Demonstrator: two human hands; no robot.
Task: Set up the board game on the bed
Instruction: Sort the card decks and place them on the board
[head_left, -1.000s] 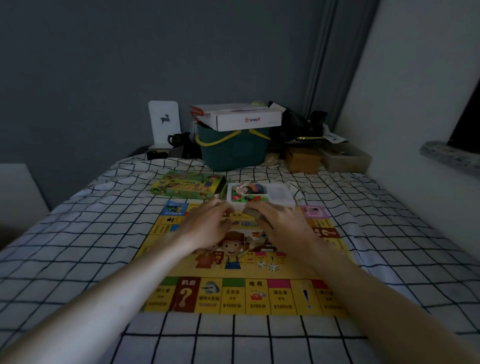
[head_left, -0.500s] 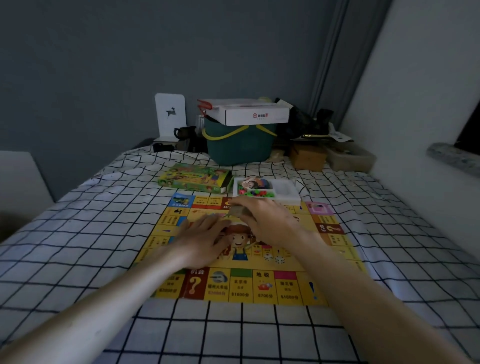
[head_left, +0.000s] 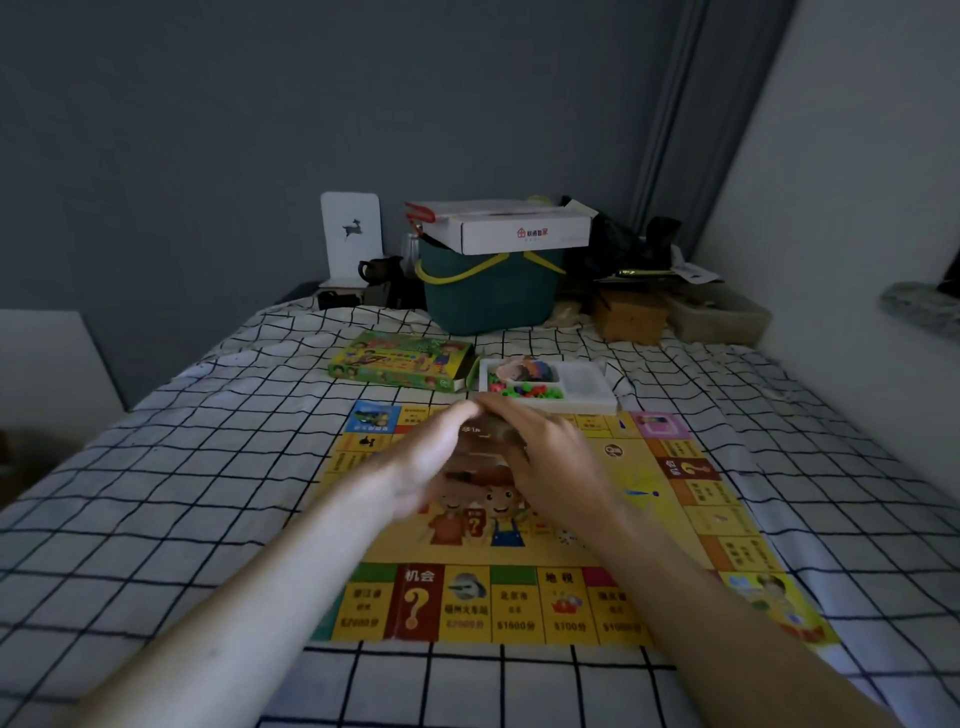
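The game board (head_left: 566, 525) lies flat on the checked bed sheet (head_left: 182, 467), its box (head_left: 402, 359) and piece tray (head_left: 582, 387) just beyond. Above the board's far half, the left hand (head_left: 431, 467) and right hand (head_left: 550, 462) meet around a blurred stack of cards (head_left: 483, 441) — right fingers curled over it, left fingers straight against its side.

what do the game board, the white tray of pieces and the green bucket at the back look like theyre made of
Game board: printed card or paper, faintly glossy; it lies flat and thin on the bedsheet.
White tray: thin moulded plastic, likely; translucent walls, separate compartments.
Green bucket: hard matte plastic, apparently; smooth rigid sides, yellow handle.
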